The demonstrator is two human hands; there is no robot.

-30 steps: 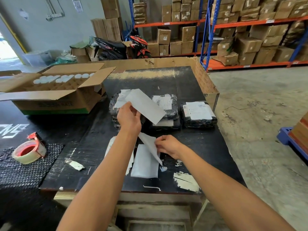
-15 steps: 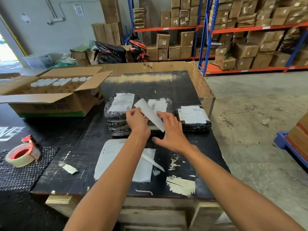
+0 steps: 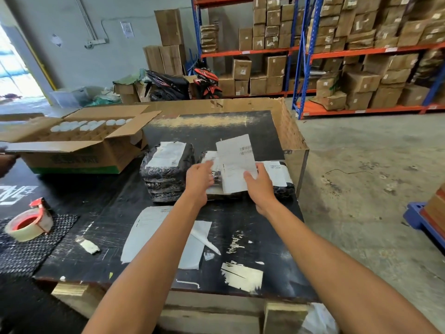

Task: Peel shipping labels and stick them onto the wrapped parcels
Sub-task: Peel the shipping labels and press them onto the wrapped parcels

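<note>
The black scuffed worktable (image 3: 240, 131) carries three stacks of black plastic-wrapped parcels (image 3: 167, 175) side by side. Over the middle stack, the white rectangular shipping label (image 3: 237, 162) is held up on a tilt, its near edge low at the parcel and its far end in the air. The right hand (image 3: 261, 186) pinches the label's lower right edge, fingers closed on the paper. The left hand (image 3: 199, 179) reaches to its left edge with fingers loosely together; whether they grip it, I cannot tell. Best to anchor the near edge square first, then smooth away from it to avoid creases.
</note>
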